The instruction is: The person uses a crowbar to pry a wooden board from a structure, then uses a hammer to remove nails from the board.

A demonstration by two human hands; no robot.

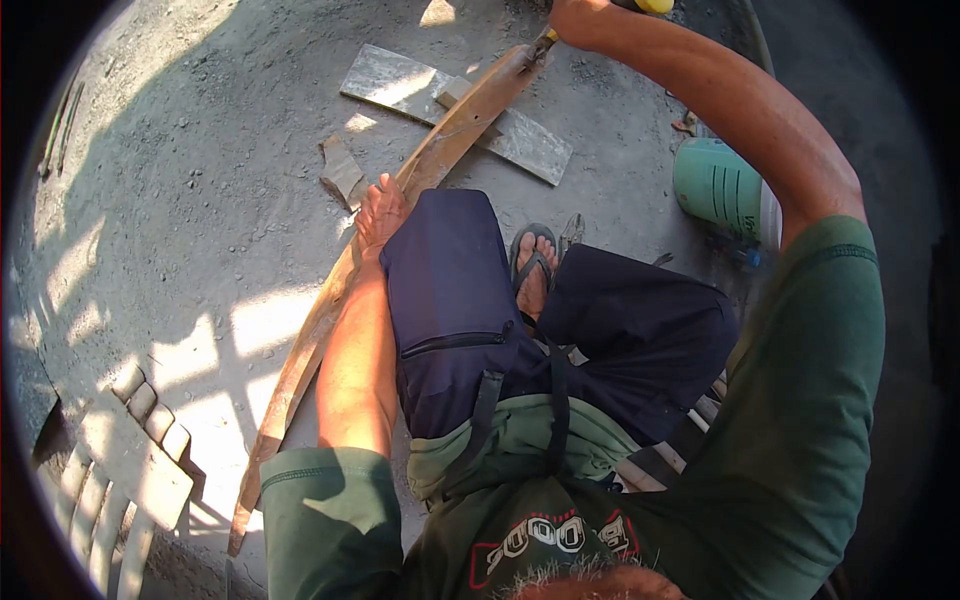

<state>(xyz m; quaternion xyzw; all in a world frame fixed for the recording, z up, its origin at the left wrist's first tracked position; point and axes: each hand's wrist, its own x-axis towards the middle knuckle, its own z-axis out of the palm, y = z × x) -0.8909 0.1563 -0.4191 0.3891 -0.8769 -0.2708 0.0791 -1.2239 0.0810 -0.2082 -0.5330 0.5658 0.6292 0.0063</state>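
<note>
A long, slightly curved wooden plank (462,128) runs slantwise from the upper middle to the lower left, beside my left leg. My left hand (382,212) is closed over it about midway, next to my knee. At the top edge, my right hand (580,22) is wrapped round a tool with yellow and black parts (655,5), near the plank's far end. Most of that tool lies outside the view, so its kind cannot be made out. Under the plank's upper part, a flat grey board (525,145) lies crosswise on the ground.
A broken flat piece (343,172) lies left of the plank. On the right stands a green bucket (715,185). Several curved wooden pieces (90,505) are at the lower left. My sandalled foot (534,262) rests on the dusty ground (200,200).
</note>
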